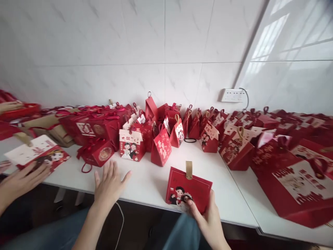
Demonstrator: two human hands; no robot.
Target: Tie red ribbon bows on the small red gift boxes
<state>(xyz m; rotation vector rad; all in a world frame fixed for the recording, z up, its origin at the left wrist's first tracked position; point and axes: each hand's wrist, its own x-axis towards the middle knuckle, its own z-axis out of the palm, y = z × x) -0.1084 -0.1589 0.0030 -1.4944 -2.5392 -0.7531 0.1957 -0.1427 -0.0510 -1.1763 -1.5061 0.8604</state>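
Note:
At the table's front edge, my right hand grips a red gift box with a printed cartoon couple and a gold loop on top. Its thumb lies on the printed front; the other fingers are mostly hidden behind the box. My left hand holds nothing, with its fingers spread over the white tabletop. Just beyond its fingertips are a small red box with a round gold emblem and a red-and-white box with a cartoon couple. A red floral triangular box stands between my hands, farther back.
At the left, another person's hand rests on a white-and-red box. Many red gift boxes crowd the back along the tiled wall, and a large red box stands at right. A black ring lies mid-table; a power strip is on the wall.

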